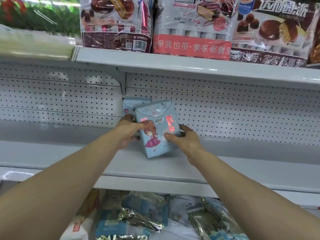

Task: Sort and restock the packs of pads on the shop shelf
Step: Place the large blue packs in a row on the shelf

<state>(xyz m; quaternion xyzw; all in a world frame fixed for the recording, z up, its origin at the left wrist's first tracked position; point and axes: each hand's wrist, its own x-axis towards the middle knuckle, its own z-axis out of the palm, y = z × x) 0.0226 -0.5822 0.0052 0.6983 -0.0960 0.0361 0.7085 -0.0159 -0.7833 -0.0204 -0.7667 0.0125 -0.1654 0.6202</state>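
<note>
A light blue pack of pads (156, 129) with a cartoon girl in a pink dress stands tilted on the white shelf (69, 153). My left hand (129, 132) grips its left edge, thumb across the front. My right hand (183, 137) holds its right edge, thumb on the front. A second, like pack (129, 105) stands upright just behind it, against the pegboard back wall and partly hidden by the front pack and my left hand.
The shelf above (190, 66) carries big bags of chocolate pies (192, 26). Below the shelf lies a heap of blue and silvery packs (143, 215). A shelf bracket (122, 80) hangs near the rear pack.
</note>
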